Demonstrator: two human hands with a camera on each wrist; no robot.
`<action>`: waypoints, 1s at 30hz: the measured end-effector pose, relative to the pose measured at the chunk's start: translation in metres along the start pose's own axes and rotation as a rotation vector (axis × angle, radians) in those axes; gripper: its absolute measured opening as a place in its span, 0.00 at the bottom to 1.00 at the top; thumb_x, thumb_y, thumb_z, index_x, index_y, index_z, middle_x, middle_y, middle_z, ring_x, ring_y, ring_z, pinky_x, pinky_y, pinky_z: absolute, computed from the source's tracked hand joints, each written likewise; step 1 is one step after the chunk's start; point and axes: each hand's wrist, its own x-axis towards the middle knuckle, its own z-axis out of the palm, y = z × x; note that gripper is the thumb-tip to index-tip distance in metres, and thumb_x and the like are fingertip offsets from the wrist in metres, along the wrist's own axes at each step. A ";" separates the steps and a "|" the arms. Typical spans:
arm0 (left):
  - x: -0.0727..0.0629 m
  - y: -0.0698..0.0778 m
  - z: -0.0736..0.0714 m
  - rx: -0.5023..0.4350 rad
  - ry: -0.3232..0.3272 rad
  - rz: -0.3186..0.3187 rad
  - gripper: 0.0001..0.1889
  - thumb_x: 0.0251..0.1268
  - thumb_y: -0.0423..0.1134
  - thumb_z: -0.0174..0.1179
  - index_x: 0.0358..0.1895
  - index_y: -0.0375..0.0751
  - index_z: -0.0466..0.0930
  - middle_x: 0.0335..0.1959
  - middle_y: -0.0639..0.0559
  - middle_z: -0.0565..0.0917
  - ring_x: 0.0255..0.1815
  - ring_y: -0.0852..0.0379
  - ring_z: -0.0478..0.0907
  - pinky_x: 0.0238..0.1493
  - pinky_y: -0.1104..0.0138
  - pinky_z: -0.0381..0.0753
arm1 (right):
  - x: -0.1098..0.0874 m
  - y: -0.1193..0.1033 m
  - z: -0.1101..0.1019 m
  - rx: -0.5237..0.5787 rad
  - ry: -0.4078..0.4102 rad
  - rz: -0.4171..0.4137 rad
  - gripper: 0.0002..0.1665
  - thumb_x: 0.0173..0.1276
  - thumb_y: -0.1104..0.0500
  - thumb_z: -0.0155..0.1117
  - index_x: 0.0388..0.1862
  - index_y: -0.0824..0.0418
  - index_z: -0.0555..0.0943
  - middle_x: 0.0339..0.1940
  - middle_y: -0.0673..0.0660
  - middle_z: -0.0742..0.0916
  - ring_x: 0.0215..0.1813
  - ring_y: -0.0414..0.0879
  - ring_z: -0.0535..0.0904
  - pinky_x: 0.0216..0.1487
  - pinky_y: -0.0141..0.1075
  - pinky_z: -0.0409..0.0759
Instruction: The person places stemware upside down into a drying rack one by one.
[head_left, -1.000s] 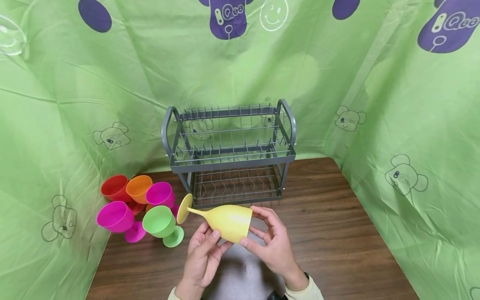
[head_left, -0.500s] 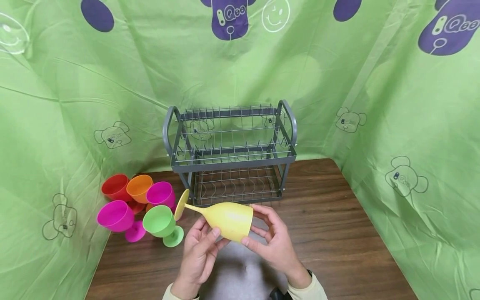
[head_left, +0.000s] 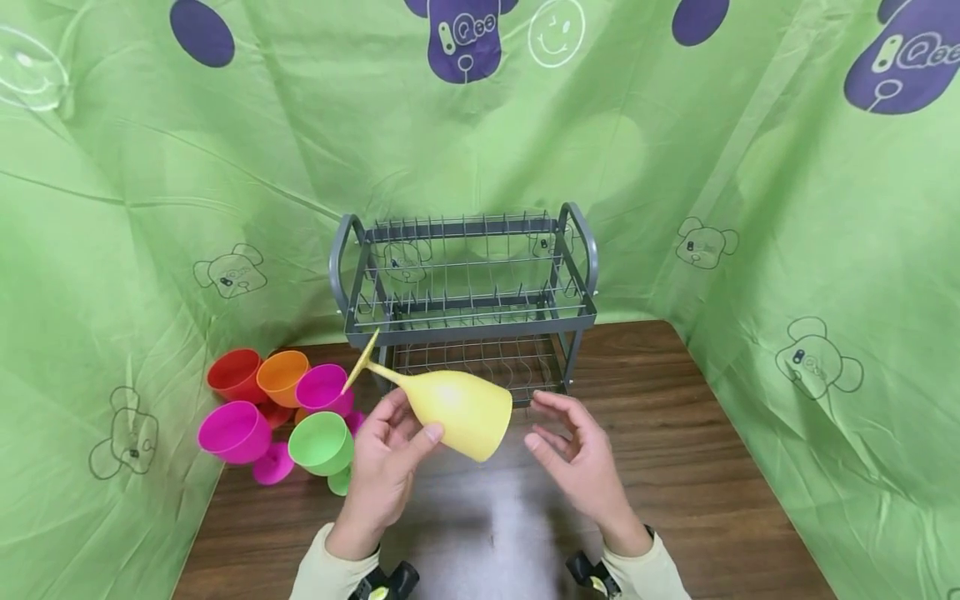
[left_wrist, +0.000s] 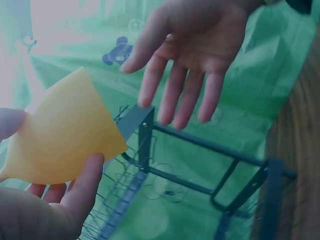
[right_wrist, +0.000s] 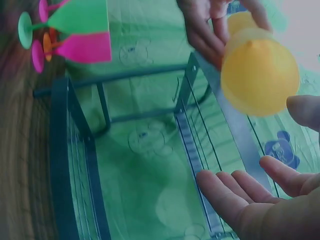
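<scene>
The dish rack (head_left: 472, 332) is what I'd fear for first, since a careless forward swing could knock its frame, while one to the left could topple the stemmed cups (head_left: 276, 416) standing left of it. In front of the rack, above the tabletop (head_left: 675, 467), only the left hand (head_left: 378, 475) grips the tilted yellow goblet (head_left: 461, 408), and the right hand (head_left: 581, 462) holds nothing just beside its mouth, so a weak hold could drop it. The goblet hides part of the rack's lower tier, front cups cover the rear ones' bases, and the wrist views are hazy.
</scene>
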 end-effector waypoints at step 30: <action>0.143 0.111 0.057 0.678 -0.141 0.125 0.32 0.59 0.49 0.78 0.68 0.53 0.81 0.62 0.56 0.85 0.60 0.54 0.84 0.53 0.59 0.89 | 0.098 -0.018 -0.066 -0.170 0.281 0.028 0.40 0.67 0.64 0.76 0.76 0.66 0.71 0.74 0.61 0.76 0.74 0.57 0.75 0.69 0.36 0.82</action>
